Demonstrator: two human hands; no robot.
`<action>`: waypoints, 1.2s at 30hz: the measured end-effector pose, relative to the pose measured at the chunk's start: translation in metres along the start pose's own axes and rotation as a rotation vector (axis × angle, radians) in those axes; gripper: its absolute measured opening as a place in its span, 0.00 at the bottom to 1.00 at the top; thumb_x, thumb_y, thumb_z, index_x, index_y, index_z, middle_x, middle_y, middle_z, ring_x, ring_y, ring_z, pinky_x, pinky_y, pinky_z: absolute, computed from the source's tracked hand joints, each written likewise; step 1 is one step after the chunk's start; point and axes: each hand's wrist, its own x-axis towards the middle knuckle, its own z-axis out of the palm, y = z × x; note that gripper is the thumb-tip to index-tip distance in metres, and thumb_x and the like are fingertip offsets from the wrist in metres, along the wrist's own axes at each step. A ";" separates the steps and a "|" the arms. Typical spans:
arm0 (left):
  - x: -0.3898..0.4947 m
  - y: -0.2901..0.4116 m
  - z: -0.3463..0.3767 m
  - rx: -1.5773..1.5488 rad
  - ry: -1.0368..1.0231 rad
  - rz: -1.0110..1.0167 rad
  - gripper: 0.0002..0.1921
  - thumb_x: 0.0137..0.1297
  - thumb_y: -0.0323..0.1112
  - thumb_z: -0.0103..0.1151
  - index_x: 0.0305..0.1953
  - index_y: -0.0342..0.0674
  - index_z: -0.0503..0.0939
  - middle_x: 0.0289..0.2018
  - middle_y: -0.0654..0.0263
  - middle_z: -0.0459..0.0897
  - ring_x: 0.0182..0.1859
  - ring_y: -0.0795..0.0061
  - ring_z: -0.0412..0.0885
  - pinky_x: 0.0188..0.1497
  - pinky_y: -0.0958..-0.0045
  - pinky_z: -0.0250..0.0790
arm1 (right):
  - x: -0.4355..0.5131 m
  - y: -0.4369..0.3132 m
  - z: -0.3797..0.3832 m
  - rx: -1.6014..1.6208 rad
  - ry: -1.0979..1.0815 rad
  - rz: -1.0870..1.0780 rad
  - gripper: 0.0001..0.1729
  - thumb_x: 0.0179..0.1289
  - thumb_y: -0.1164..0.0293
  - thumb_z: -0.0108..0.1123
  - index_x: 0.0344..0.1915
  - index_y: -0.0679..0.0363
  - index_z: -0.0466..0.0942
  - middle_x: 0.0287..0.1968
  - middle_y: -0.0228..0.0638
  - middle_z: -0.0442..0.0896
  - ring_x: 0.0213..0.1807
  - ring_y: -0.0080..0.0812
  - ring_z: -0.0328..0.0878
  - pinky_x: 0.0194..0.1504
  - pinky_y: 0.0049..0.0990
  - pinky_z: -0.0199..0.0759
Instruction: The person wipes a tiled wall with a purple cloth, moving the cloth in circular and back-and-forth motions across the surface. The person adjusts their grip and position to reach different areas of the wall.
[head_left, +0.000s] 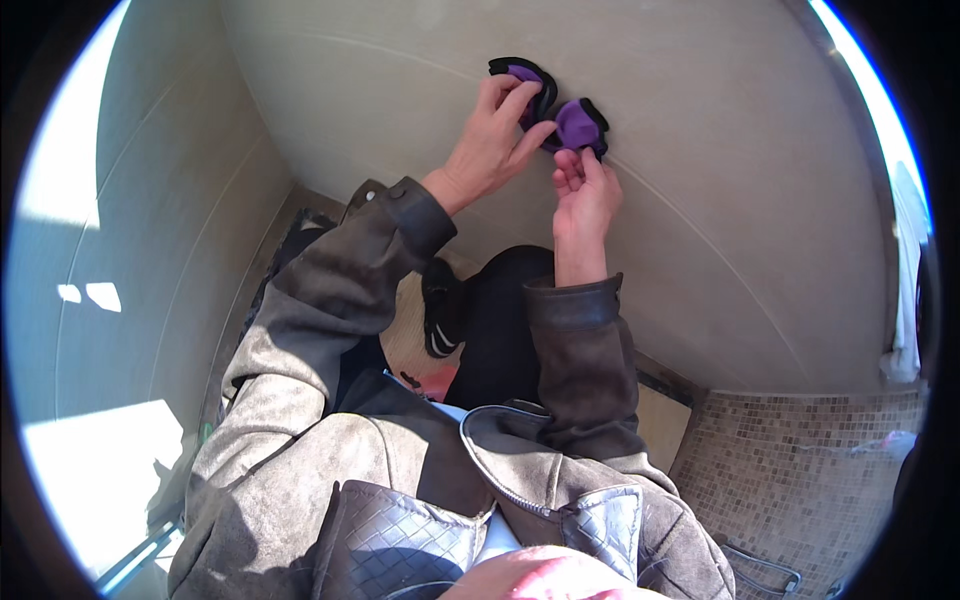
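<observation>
A purple fabric item with black edging (580, 124) is held up in front of the beige tiled wall; it looks folded or in two joined parts, and its exact kind is unclear. My left hand (496, 135) pinches its upper left part between thumb and fingers, beside a curved black edge. My right hand (587, 195), palm turned up, grips the lower edge of the right part with thumb and fingertips. Both hands are close together, and the fingers hide some of the fabric.
Large beige wall tiles (712, 135) rise ahead and at the left. Below my arms are my bent dark-clothed leg (499, 330) and a black shoe (441, 307). A mosaic-tiled surface (780, 450) and a metal rail (765, 570) lie at the lower right. White cloth (905, 300) hangs at the far right.
</observation>
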 end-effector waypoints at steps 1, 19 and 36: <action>0.003 0.003 0.000 0.021 0.003 0.030 0.26 0.59 0.31 0.67 0.58 0.32 0.71 0.49 0.52 0.68 0.44 0.58 0.75 0.45 0.66 0.73 | 0.001 -0.010 0.003 -0.061 0.026 -0.103 0.12 0.68 0.72 0.58 0.46 0.66 0.68 0.33 0.38 0.81 0.33 0.28 0.83 0.31 0.21 0.74; 0.085 0.020 0.014 0.456 0.101 0.461 0.24 0.59 0.41 0.62 0.58 0.46 0.76 0.52 0.69 0.73 0.50 0.70 0.74 0.52 0.65 0.65 | 0.014 -0.051 0.034 -1.246 -0.055 -1.506 0.33 0.58 0.82 0.53 0.64 0.76 0.59 0.59 0.54 0.63 0.54 0.55 0.62 0.58 0.44 0.61; 0.151 0.063 0.019 0.598 0.148 0.570 0.29 0.56 0.40 0.64 0.62 0.50 0.74 0.53 0.67 0.73 0.49 0.68 0.72 0.48 0.64 0.59 | 0.014 -0.169 0.049 -1.107 0.138 -1.698 0.29 0.52 0.76 0.59 0.56 0.68 0.69 0.50 0.49 0.71 0.55 0.51 0.67 0.57 0.45 0.64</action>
